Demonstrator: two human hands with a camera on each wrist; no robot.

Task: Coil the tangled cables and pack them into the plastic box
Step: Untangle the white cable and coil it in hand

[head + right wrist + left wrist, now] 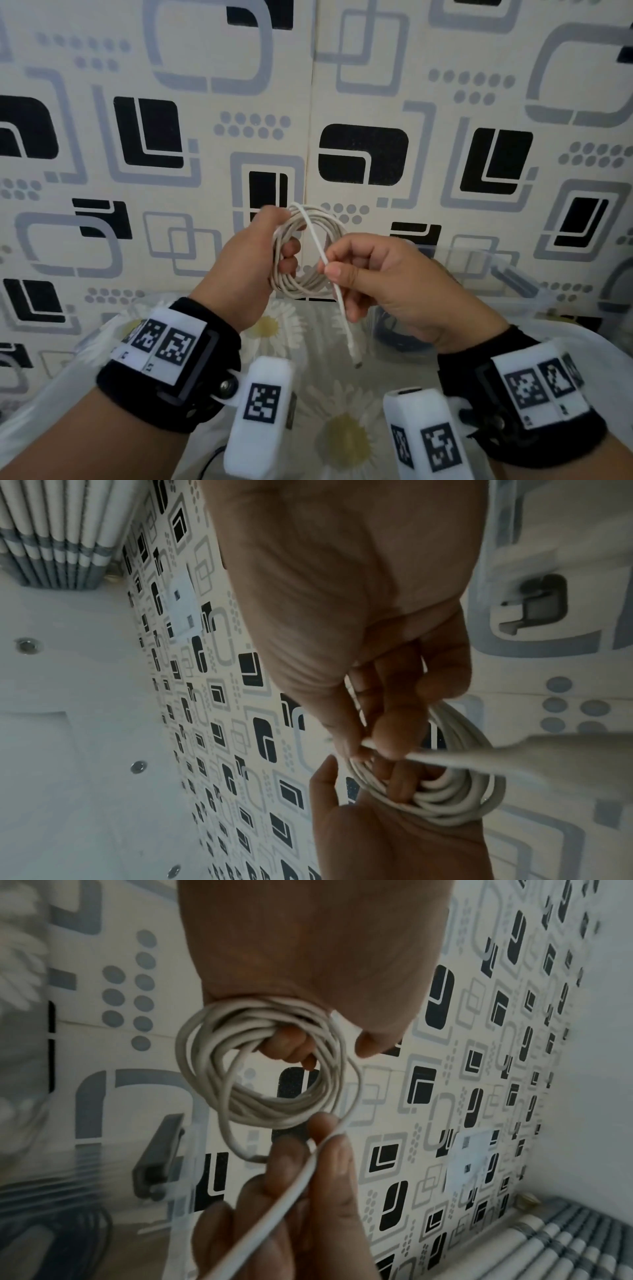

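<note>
A white cable [308, 260] is wound into several loops, held in the air above the table. My left hand [260, 253] grips the coil [267, 1074] with its fingers curled through the loops. My right hand [363, 274] pinches the cable's loose end [334, 284] between thumb and forefinger, just right of the coil [455, 791]. The free tail hangs down below that hand and ends in a small plug [356, 361]. A clear plastic box [507, 294] with grey latches stands to the right behind my right hand, with dark cables inside.
The patterned wall stands close behind the hands. A tablecloth [342, 428] with a daisy print covers the table below. A thin black cable [209, 459] lies at the table's near edge. The box's grey latch [157, 1156] shows in the left wrist view.
</note>
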